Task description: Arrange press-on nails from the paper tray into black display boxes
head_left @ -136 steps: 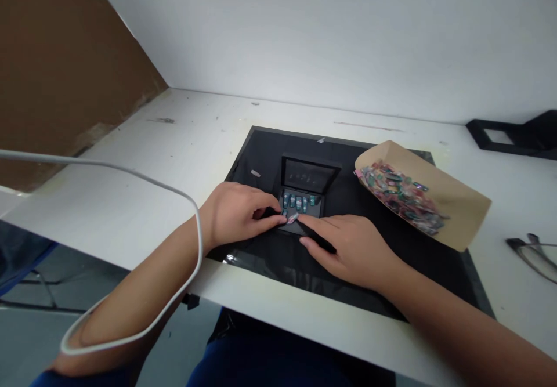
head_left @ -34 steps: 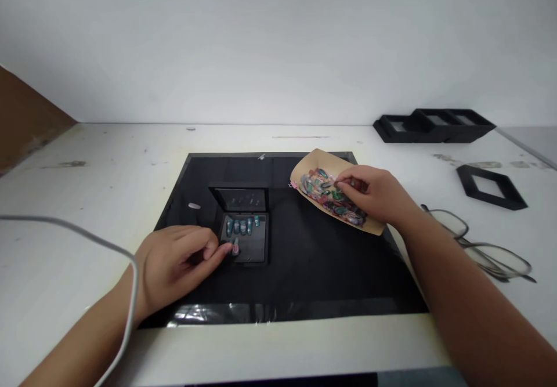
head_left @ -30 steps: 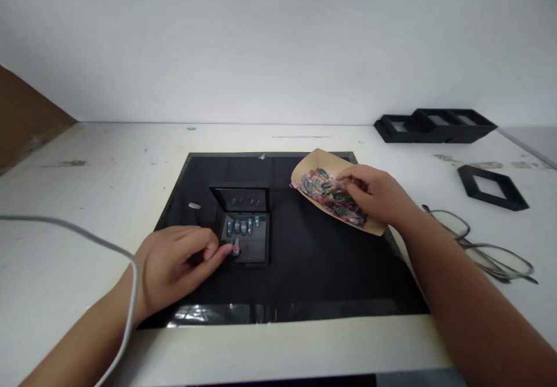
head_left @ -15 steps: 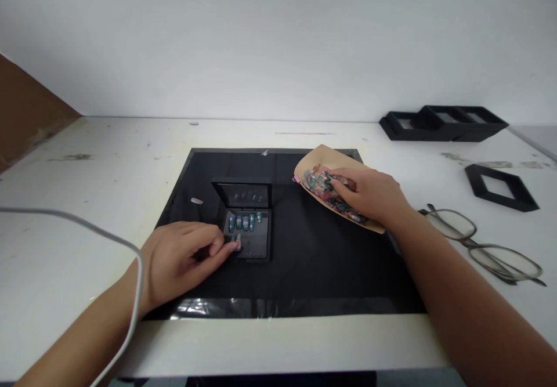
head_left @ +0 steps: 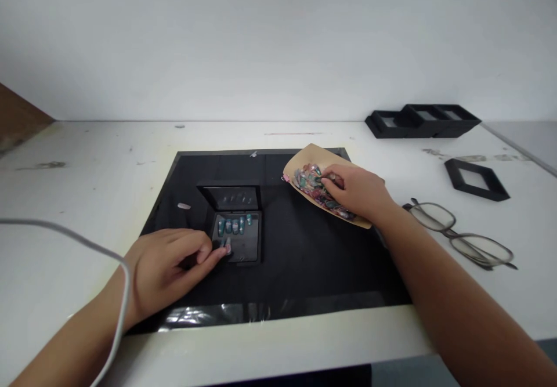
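Observation:
A small black hinged case (head_left: 249, 251) lies with its lid raised on a black mat (head_left: 300, 259). Several teal press-on nails (head_left: 235, 225) stand in a row inside it. Curled at the case's left edge, my left hand (head_left: 167, 274) has its thumb over the inside, touching a pale nail (head_left: 228, 245); its other fingertips are hidden. My right hand (head_left: 359, 190) pinches at a pile of mixed colourful press-on nails (head_left: 311, 183) on a tan paper-like tray (head_left: 310, 154). What exactly sits between those fingertips is partly hidden.
One loose pale nail (head_left: 184, 206) lies left of the case. Eyeglasses (head_left: 478, 248) rest beside my right forearm. Farther right are a black frame (head_left: 476, 181) and joined black open boxes (head_left: 422, 123). A grey cable (head_left: 126, 285) crosses over my left wrist.
The whole view has shifted, so everything sits slightly farther left. My right fingers have drawn together a little at the nail pile. My left hand stays at the case.

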A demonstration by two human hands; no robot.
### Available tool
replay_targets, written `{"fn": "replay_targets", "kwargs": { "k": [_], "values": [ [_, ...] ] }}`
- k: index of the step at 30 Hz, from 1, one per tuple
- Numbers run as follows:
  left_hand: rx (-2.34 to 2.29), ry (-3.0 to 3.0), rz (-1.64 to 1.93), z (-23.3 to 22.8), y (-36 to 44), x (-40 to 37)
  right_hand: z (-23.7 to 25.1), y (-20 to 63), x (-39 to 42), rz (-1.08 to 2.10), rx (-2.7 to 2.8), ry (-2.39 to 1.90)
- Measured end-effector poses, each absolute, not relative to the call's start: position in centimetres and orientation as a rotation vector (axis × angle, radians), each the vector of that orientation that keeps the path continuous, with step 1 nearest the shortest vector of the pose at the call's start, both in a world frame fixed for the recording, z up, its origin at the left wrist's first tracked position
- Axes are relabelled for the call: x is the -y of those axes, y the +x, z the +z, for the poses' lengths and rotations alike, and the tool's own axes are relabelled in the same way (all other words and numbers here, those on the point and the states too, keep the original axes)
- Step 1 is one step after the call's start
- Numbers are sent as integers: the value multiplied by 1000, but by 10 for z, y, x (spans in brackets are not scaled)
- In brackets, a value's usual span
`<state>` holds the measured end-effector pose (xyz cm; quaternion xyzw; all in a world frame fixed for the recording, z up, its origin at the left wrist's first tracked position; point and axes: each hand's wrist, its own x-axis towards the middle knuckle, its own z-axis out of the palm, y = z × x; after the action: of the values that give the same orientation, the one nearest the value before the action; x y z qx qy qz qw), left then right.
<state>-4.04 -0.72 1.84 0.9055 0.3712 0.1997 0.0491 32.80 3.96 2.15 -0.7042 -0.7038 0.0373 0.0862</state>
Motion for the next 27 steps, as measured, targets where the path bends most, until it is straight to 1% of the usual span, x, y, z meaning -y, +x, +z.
{"fn": "replay_targets", "kwargs": {
  "k": [8,16,22,27],
  "values": [
    [-1122,2782,605,18,-40,5,21,327,-40,76,2244,-2048],
    [-1139,2791,584,20,-40,6,22,327,-39,119,2165,-2057],
    [-1142,2789,586,18,-41,5,20,325,-40,32,2138,-2139],
    [-1141,2787,583,18,-41,6,22,324,-40,47,2149,-2157]
  ]
}}
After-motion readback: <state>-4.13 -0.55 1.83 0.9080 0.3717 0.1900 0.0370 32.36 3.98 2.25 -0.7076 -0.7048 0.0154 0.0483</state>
